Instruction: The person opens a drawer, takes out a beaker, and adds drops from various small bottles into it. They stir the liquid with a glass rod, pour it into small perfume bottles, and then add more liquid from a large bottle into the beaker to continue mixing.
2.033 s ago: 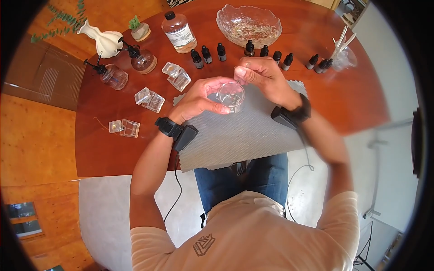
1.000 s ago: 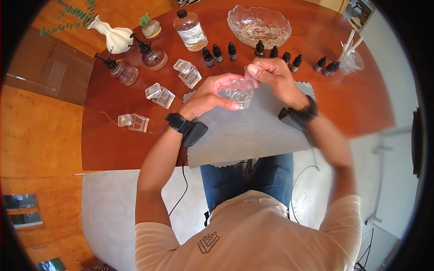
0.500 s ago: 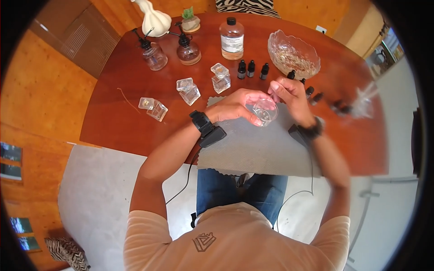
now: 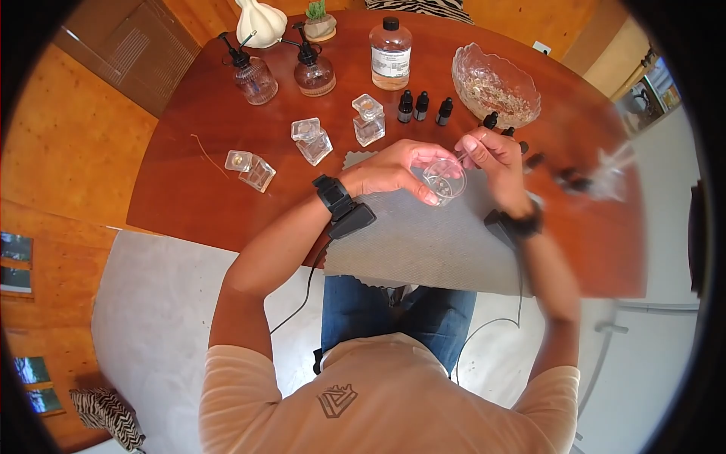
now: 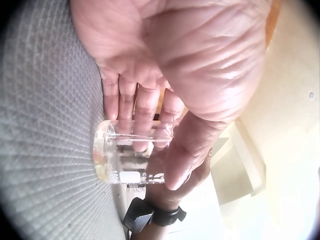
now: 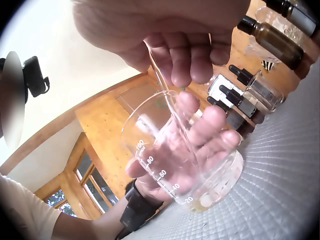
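My left hand [image 4: 408,170] holds a clear glass beaker [image 4: 446,181], thumb on the near side and fingers round the far side. White marks from 20 to 100 run up the beaker's wall, and a shallow layer of liquid shows at its bottom [image 6: 210,195]. The base is right at the grey textured mat [image 5: 45,115]. Above the rim, my right hand [image 4: 491,163] pinches a thin clear glass rod [image 6: 159,70] between thumb and fingers. The rod slants down into the beaker, its lower end near the bottom.
Several small black-capped bottles [image 4: 421,106] stand beyond the hands, near a large labelled bottle [image 4: 390,60] and a glass bowl [image 4: 495,91]. Square glass bottles [image 4: 370,129] and two pump bottles [image 4: 314,78] are at the left. A reed holder [image 4: 611,172] stands right.
The head view has turned, so the table's things appear farther right. Both hands keep hold of the beaker and glass rod, with the rod's top shifting slightly.
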Demonstrator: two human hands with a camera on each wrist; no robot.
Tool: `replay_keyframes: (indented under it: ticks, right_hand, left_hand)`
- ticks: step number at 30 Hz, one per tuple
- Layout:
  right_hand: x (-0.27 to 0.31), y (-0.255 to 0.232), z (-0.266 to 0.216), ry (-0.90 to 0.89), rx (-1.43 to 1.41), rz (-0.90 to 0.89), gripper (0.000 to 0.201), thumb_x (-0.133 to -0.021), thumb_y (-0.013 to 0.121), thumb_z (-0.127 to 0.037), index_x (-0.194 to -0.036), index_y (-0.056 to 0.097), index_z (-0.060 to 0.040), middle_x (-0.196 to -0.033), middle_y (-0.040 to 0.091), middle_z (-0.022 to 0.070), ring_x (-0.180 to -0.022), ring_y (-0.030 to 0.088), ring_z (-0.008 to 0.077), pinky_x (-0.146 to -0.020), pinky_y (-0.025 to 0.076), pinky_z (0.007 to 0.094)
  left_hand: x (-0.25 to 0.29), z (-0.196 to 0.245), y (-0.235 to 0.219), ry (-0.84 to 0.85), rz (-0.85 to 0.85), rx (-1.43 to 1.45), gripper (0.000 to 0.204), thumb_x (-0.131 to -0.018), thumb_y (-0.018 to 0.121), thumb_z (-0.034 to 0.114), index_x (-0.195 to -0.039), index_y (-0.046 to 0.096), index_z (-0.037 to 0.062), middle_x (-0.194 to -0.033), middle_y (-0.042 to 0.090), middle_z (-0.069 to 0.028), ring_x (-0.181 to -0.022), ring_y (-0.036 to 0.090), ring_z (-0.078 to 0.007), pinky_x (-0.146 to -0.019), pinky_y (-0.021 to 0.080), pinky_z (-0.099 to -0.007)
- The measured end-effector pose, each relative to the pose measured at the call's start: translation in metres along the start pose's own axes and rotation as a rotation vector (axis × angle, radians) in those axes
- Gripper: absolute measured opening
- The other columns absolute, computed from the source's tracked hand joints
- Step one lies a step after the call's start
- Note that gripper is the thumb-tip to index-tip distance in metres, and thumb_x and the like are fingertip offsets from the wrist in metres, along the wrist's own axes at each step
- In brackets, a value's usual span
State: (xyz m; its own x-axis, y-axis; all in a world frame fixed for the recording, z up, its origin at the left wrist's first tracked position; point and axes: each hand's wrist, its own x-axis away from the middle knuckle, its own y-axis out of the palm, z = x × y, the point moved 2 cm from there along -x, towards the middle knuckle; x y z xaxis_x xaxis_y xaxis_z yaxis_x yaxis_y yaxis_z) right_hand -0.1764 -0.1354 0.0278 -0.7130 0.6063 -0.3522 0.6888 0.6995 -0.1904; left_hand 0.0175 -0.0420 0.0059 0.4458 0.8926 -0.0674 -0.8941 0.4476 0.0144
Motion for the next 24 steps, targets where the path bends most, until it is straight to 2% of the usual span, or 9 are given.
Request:
replay_keyframes:
  ticks: [7,10,16,18,20,21,24]
  right_hand:
    - [0.0,0.003,0.0,-0.043,-0.015,0.032,0.027,-0.105,0.064,-0.018,-0.088,0.068,0.0027,-0.074,0.06,0.0004,-0.068,0.053,0.008,-0.063,0.044,0.0255]
    - [0.001,0.003,-0.001,-0.085,0.074,0.02,0.029,-0.104,0.065,-0.019,-0.085,0.067,0.0029,-0.069,0.058,0.0017,-0.065,0.051,0.0076,-0.059,0.041,0.0267]
    - [0.002,0.006,-0.001,-0.185,0.138,0.019,0.028,-0.102,0.067,-0.019,-0.084,0.068,0.0022,-0.066,0.057,0.0068,-0.06,0.049,0.0095,-0.053,0.038,0.0305]
    - [0.002,0.006,-0.001,-0.205,0.181,0.034,0.027,-0.102,0.067,-0.02,-0.086,0.069,0.0026,-0.067,0.059,0.0096,-0.058,0.05,0.0147,-0.053,0.039,0.0331]
    - [0.003,0.01,-0.003,-0.238,0.188,0.052,0.028,-0.102,0.067,-0.021,-0.086,0.069,0.0029,-0.067,0.059,0.011,-0.057,0.051,0.0171,-0.053,0.04,0.0344]
    - [0.003,0.011,-0.006,-0.255,0.208,0.053,0.029,-0.101,0.067,-0.023,-0.087,0.069,0.0026,-0.069,0.061,0.0138,-0.057,0.052,0.0228,-0.054,0.041,0.0365]
    - [0.003,0.012,-0.007,-0.351,0.256,0.071,0.03,-0.101,0.067,-0.024,-0.087,0.069,0.0025,-0.069,0.062,0.0152,-0.057,0.052,0.0259,-0.055,0.041,0.0373]
  left_hand:
    - [0.001,0.006,0.003,-0.021,0.009,0.009,0.075,-0.072,0.084,0.004,-0.141,0.055,-0.0033,-0.138,0.065,-0.0129,-0.131,0.058,-0.0218,-0.114,0.043,-0.0364]
    - [0.001,0.01,0.005,-0.033,0.05,-0.015,0.07,-0.072,0.086,0.005,-0.137,0.059,-0.0019,-0.133,0.068,-0.0106,-0.127,0.061,-0.0196,-0.111,0.045,-0.0343]
    - [0.001,0.006,0.003,-0.078,0.049,-0.018,0.078,-0.071,0.085,0.009,-0.142,0.055,-0.0035,-0.137,0.065,-0.0124,-0.13,0.058,-0.0214,-0.114,0.042,-0.0365]
    - [0.002,0.005,0.003,-0.108,0.061,-0.008,0.081,-0.071,0.084,0.008,-0.144,0.053,-0.0041,-0.138,0.064,-0.013,-0.131,0.057,-0.0223,-0.114,0.043,-0.0373]
    - [0.002,0.007,0.003,-0.11,0.052,-0.009,0.079,-0.073,0.073,0.002,-0.148,0.049,-0.0048,-0.14,0.062,-0.0147,-0.133,0.057,-0.0247,-0.113,0.043,-0.0377]
    - [0.003,0.007,0.001,-0.099,0.055,0.013,0.078,-0.074,0.069,0.0,-0.149,0.048,-0.0048,-0.14,0.062,-0.0152,-0.133,0.057,-0.0251,-0.113,0.044,-0.0374]
    - [0.002,0.001,-0.001,-0.095,0.099,0.037,0.076,-0.076,0.061,-0.005,-0.15,0.047,-0.0046,-0.14,0.063,-0.0163,-0.132,0.058,-0.0256,-0.109,0.048,-0.0363]
